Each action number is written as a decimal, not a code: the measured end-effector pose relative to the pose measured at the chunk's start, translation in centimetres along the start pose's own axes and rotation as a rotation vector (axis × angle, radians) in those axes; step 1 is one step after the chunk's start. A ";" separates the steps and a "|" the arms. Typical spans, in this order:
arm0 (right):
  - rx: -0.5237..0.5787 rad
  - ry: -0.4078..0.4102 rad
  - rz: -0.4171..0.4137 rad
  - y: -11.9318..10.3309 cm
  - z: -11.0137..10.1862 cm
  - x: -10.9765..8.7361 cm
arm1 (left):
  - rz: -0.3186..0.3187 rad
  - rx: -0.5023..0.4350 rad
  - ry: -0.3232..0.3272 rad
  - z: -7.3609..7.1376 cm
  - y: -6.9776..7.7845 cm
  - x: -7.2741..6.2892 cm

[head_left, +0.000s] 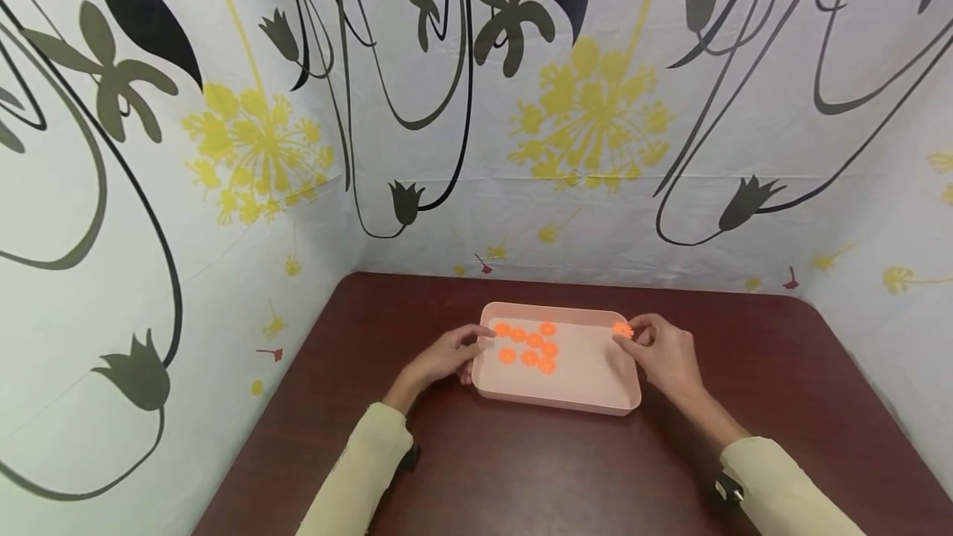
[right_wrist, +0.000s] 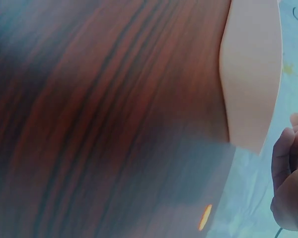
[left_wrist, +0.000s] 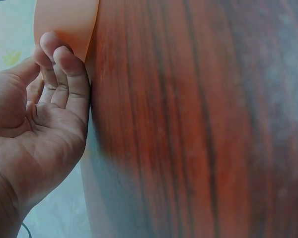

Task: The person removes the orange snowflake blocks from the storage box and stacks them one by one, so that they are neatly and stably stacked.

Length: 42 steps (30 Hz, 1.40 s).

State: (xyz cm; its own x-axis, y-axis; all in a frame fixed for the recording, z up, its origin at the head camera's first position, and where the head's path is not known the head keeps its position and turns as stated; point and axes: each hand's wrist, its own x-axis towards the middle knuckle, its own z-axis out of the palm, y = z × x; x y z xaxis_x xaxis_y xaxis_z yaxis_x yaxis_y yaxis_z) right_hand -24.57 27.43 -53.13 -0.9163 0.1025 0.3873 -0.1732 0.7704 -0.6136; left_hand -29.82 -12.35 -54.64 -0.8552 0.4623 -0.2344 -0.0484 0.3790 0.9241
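Orange piece (head_left: 622,328), far right corner of the tray (head_left: 584,379)

I see the left grip (head_left: 447,353) holding the tray's left end, other pieces (head_left: 534,340) nearby inside. Opposite, along the long axis, my right grip (head_left: 668,356) is nearest the orange piece, thumb and finger closed on it.

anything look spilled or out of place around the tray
Nothing looks spilled in the head view: the loose orange pieces lie inside the pink tray. One oddity: the right wrist view shows an orange sliver near the edge of the table; stray piece or reflection, I can't tell.
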 end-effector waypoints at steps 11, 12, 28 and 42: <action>-0.009 -0.027 0.105 3.1 -1.9 -0.4 | -0.002 0.000 0.005 -0.1 -0.2 0.0; -0.007 -0.029 0.124 3.4 -2.0 -0.5 | -0.001 0.001 0.007 -0.1 -0.3 0.0; 0.007 -0.062 0.289 7.5 -2.8 -0.5 | 0.017 -0.016 -0.011 -0.1 -0.5 -0.1; 0.012 -0.137 0.270 8.5 -2.6 0.6 | 0.041 -0.016 -0.011 -0.3 -0.5 0.2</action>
State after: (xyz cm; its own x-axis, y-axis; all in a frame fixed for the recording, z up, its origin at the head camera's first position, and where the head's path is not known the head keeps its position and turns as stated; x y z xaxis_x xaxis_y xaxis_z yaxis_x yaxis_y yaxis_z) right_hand -25.68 35.70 -56.28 -0.9698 0.2162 0.1131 0.0798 0.7193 -0.6901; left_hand -30.08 -12.71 -55.08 -0.8511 0.4857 -0.1995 -0.0221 0.3466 0.9378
